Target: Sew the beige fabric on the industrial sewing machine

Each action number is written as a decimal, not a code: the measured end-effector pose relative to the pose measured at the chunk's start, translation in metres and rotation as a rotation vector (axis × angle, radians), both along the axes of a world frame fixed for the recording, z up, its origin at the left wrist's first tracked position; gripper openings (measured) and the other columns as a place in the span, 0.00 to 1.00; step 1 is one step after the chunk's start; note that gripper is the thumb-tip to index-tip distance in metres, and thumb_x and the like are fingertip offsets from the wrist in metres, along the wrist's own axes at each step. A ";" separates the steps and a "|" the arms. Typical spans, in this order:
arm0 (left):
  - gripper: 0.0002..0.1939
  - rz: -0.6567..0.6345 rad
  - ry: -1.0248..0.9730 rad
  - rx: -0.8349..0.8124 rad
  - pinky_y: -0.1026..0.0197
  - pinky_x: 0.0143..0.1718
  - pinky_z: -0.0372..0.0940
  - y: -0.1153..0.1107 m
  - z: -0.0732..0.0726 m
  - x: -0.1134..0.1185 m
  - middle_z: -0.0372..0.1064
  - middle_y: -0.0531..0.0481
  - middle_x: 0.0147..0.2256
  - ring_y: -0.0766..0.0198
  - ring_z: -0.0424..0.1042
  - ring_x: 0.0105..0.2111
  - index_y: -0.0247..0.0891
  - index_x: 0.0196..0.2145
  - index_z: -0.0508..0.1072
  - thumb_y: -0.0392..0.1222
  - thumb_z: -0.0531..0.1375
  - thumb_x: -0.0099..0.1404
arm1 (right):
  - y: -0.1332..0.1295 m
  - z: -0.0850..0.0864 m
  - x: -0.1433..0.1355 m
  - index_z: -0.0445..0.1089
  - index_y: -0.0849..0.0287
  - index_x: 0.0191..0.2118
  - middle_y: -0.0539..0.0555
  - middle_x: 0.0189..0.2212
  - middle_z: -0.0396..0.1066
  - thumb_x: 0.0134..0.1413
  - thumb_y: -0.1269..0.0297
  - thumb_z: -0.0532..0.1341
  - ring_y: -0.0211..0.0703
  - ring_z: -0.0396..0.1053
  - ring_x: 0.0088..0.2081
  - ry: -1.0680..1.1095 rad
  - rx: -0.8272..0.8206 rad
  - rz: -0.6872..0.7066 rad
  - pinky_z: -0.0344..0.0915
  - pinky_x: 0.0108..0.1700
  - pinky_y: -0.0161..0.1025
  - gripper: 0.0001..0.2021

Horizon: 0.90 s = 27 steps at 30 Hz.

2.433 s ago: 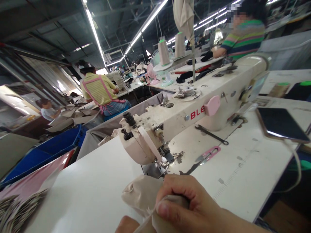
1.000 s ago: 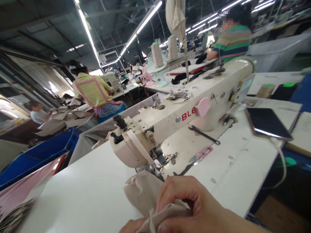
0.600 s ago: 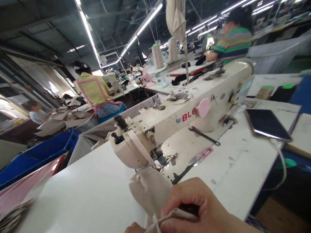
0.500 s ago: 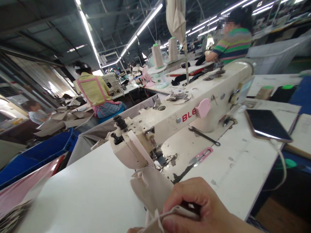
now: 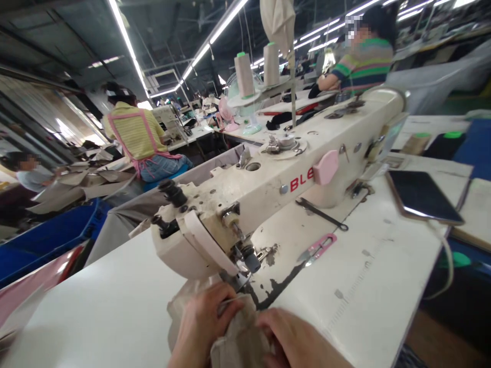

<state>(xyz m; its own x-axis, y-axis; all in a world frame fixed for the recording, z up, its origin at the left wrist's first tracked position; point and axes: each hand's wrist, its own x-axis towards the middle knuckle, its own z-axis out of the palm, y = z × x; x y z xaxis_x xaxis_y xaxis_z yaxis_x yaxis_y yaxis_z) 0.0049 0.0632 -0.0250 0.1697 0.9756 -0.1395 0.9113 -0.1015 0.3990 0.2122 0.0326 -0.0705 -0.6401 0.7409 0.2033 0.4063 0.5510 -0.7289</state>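
Note:
Beige fabric (image 5: 241, 335) lies bunched in front of the sewing machine (image 5: 264, 189), its far end under the machine head. My left hand (image 5: 207, 317) pinches the cloth on its left side, just below the needle area, thumb and index finger pressed together. On the right edge of the cloth, my right hand (image 5: 286, 332) grips with bent fingers, slightly smeared by motion. The needle and presser foot are mostly hidden by the machine head and my left hand.
Pink thread snips (image 5: 318, 249) and a black wrench (image 5: 321, 214) lie on the machine bed. A phone (image 5: 424, 194) with a white cable rests at the right. Blue bins (image 5: 49, 235) stand left. Co-workers sit beyond, one in a yellow top (image 5: 134, 128), another in stripes (image 5: 364, 64).
My left hand has come up into view beside the machine head, onto the cloth. My right hand has shifted lower, and the fabric has been turned and bunched closer to the needle area.

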 end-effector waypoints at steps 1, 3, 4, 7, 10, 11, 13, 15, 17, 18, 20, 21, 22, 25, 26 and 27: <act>0.11 0.004 0.016 -0.012 0.64 0.31 0.59 0.005 -0.006 0.004 0.72 0.51 0.27 0.64 0.70 0.30 0.40 0.25 0.73 0.45 0.56 0.60 | 0.008 0.003 0.006 0.63 0.61 0.45 0.55 0.36 0.71 0.53 0.75 0.60 0.43 0.69 0.35 0.004 0.183 0.035 0.67 0.38 0.35 0.13; 0.10 0.054 0.038 -0.032 0.63 0.31 0.58 0.010 -0.009 0.010 0.72 0.52 0.26 0.62 0.70 0.29 0.40 0.26 0.74 0.45 0.57 0.59 | 0.023 0.010 0.015 0.65 0.62 0.46 0.57 0.41 0.71 0.60 0.72 0.56 0.46 0.67 0.45 0.002 0.461 0.177 0.64 0.50 0.40 0.09; 0.09 0.092 0.048 -0.040 0.62 0.31 0.58 0.011 -0.007 0.012 0.72 0.52 0.26 0.61 0.70 0.28 0.41 0.26 0.74 0.45 0.57 0.59 | 0.029 0.013 0.017 0.65 0.63 0.46 0.57 0.41 0.71 0.63 0.71 0.54 0.45 0.66 0.47 -0.022 0.528 0.264 0.62 0.53 0.40 0.08; 0.07 0.207 0.056 -0.043 0.61 0.33 0.58 0.008 0.000 0.016 0.73 0.52 0.26 0.60 0.71 0.30 0.41 0.26 0.73 0.43 0.57 0.58 | 0.041 0.023 0.021 0.67 0.64 0.47 0.55 0.40 0.72 0.66 0.70 0.50 0.43 0.65 0.48 -0.120 0.548 0.421 0.59 0.56 0.39 0.11; 0.06 0.270 0.035 -0.035 0.62 0.35 0.60 0.008 0.002 0.016 0.74 0.52 0.28 0.60 0.73 0.32 0.40 0.27 0.73 0.40 0.56 0.58 | 0.048 0.033 0.023 0.69 0.62 0.45 0.55 0.38 0.72 0.66 0.68 0.51 0.43 0.66 0.45 -0.152 0.520 0.469 0.60 0.54 0.40 0.11; 0.07 0.280 0.025 -0.036 0.62 0.36 0.61 0.009 0.001 0.015 0.75 0.51 0.29 0.60 0.73 0.33 0.40 0.28 0.73 0.40 0.56 0.58 | 0.050 0.037 0.024 0.69 0.62 0.45 0.55 0.37 0.72 0.65 0.67 0.52 0.43 0.66 0.43 -0.154 0.511 0.481 0.62 0.53 0.40 0.10; 0.08 0.290 0.009 -0.030 0.61 0.39 0.63 0.012 -0.001 0.012 0.76 0.47 0.32 0.57 0.74 0.37 0.38 0.30 0.74 0.41 0.55 0.58 | 0.054 0.043 0.023 0.69 0.62 0.46 0.56 0.36 0.72 0.64 0.66 0.53 0.44 0.67 0.42 -0.157 0.481 0.509 0.64 0.50 0.39 0.10; 0.11 0.291 -0.001 -0.018 0.57 0.41 0.63 0.017 -0.001 0.010 0.77 0.44 0.35 0.54 0.74 0.40 0.37 0.32 0.74 0.41 0.53 0.58 | 0.058 0.048 0.022 0.68 0.64 0.48 0.57 0.37 0.72 0.63 0.67 0.54 0.46 0.67 0.42 -0.158 0.456 0.521 0.64 0.50 0.40 0.12; 0.12 0.297 -0.015 -0.005 0.54 0.44 0.63 0.021 0.002 0.008 0.77 0.44 0.34 0.51 0.73 0.40 0.38 0.31 0.74 0.41 0.52 0.57 | 0.061 0.051 0.020 0.67 0.67 0.49 0.59 0.39 0.72 0.62 0.70 0.52 0.47 0.67 0.44 -0.174 0.416 0.513 0.62 0.53 0.41 0.13; 0.12 0.300 -0.029 0.000 0.53 0.45 0.63 0.023 0.004 0.007 0.77 0.44 0.34 0.51 0.73 0.40 0.38 0.30 0.75 0.41 0.51 0.57 | 0.062 0.052 0.019 0.67 0.67 0.50 0.59 0.40 0.72 0.62 0.71 0.52 0.47 0.66 0.46 -0.181 0.402 0.503 0.61 0.55 0.42 0.14; 0.13 0.302 -0.071 0.007 0.52 0.47 0.63 0.026 0.006 0.005 0.77 0.45 0.34 0.51 0.73 0.40 0.39 0.28 0.75 0.43 0.52 0.55 | 0.063 0.051 0.017 0.66 0.67 0.50 0.60 0.42 0.71 0.62 0.72 0.51 0.47 0.66 0.48 -0.188 0.384 0.487 0.59 0.57 0.43 0.14; 0.13 0.303 -0.094 0.013 0.51 0.47 0.63 0.028 0.005 0.004 0.77 0.45 0.35 0.50 0.73 0.41 0.39 0.28 0.75 0.45 0.52 0.54 | 0.063 0.049 0.017 0.66 0.67 0.50 0.61 0.43 0.71 0.63 0.71 0.51 0.47 0.65 0.49 -0.191 0.380 0.486 0.58 0.58 0.43 0.14; 0.14 0.305 -0.114 0.021 0.50 0.48 0.64 0.029 0.005 0.003 0.77 0.44 0.36 0.49 0.73 0.41 0.39 0.29 0.75 0.47 0.52 0.54 | 0.063 0.046 0.017 0.66 0.67 0.51 0.61 0.45 0.70 0.63 0.68 0.51 0.48 0.65 0.50 -0.196 0.382 0.484 0.58 0.58 0.44 0.14; 0.18 0.310 -0.169 0.048 0.48 0.48 0.64 0.033 0.001 0.001 0.77 0.42 0.35 0.47 0.73 0.41 0.38 0.30 0.75 0.52 0.52 0.52 | 0.065 0.033 0.015 0.63 0.65 0.54 0.59 0.47 0.69 0.65 0.63 0.51 0.48 0.64 0.50 -0.198 0.428 0.474 0.57 0.58 0.44 0.16; 0.20 0.311 -0.187 0.056 0.49 0.48 0.65 0.034 0.001 0.001 0.77 0.42 0.34 0.48 0.73 0.40 0.38 0.30 0.75 0.54 0.51 0.52 | 0.065 0.027 0.014 0.63 0.64 0.54 0.58 0.47 0.70 0.66 0.64 0.50 0.47 0.64 0.50 -0.184 0.459 0.465 0.57 0.58 0.44 0.16; 0.22 0.309 -0.205 0.062 0.49 0.47 0.66 0.035 0.002 0.002 0.77 0.42 0.33 0.48 0.73 0.40 0.37 0.30 0.75 0.56 0.51 0.52 | 0.066 0.022 0.013 0.64 0.64 0.54 0.57 0.46 0.70 0.67 0.66 0.48 0.47 0.64 0.50 -0.167 0.491 0.453 0.57 0.57 0.42 0.15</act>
<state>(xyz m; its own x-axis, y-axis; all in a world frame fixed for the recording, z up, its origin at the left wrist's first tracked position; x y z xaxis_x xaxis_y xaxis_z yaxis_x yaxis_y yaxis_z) 0.0070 0.0986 -0.0230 -0.1158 0.9907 -0.0719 0.8044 0.1360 0.5783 0.2248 0.0987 -0.0482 -0.9170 0.2397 0.3188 0.1428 0.9435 -0.2989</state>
